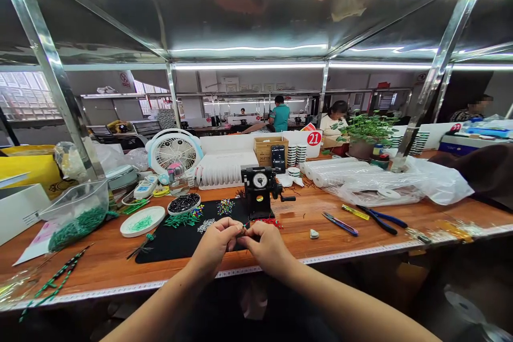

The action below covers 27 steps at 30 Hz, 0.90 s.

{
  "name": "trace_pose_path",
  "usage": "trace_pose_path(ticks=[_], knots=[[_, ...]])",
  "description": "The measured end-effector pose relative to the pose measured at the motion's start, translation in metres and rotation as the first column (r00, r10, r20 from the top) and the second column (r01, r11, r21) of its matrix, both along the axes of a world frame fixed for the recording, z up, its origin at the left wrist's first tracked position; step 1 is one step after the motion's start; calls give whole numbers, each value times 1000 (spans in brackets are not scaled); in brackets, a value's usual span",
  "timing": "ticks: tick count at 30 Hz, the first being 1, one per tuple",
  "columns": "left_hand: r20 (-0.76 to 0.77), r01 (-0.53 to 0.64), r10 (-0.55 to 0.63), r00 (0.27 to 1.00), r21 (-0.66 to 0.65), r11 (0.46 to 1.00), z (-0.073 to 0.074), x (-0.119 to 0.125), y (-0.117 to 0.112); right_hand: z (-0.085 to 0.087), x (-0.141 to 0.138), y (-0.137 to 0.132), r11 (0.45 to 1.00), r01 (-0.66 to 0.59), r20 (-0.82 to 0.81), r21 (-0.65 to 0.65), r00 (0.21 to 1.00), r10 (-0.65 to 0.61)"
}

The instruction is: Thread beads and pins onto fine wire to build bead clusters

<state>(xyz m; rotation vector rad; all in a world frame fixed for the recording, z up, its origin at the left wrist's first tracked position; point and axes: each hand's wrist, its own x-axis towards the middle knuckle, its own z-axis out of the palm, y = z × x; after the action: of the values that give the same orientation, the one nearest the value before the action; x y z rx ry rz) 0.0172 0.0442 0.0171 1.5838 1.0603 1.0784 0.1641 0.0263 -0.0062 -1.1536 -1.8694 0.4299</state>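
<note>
With fingers of left hand and right hand pinched, holding a thin, dark-and-green strand, apparently unfinished; leaving green, tubular, plastic-looking beads loose at left.

The mat is black, the round beads multicoloured

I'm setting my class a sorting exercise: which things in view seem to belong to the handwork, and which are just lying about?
Seem to belong:
small piece pinched between left hand and right hand
black mat
green pieces and multicoloured beads on it

Probably just lying about:
fan
potted plant
yellow bag
</note>
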Motion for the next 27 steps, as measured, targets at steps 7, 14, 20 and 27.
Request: trace_pose_path(ticks=[7, 14, 20, 27], knots=[[-306, 89, 20, 952, 339, 936, 4, -4, -7, 18, 9, 3, 904, -121, 258, 410, 966, 12], [-569, 309, 201, 798, 671, 674, -5, -2, -5, 36, 9, 40, 995, -56, 50, 85, 997, 52], [-150, 9, 30, 988, 254, 967, -2, -3, 2, 28, 13, 28, 985, 122, -46, 124, 992, -117], [-11, -11, 11, 1000, 19, 1000, 1, -5, 1, 6, -2, 4, 999, -38, -65, -19, 997, 36]])
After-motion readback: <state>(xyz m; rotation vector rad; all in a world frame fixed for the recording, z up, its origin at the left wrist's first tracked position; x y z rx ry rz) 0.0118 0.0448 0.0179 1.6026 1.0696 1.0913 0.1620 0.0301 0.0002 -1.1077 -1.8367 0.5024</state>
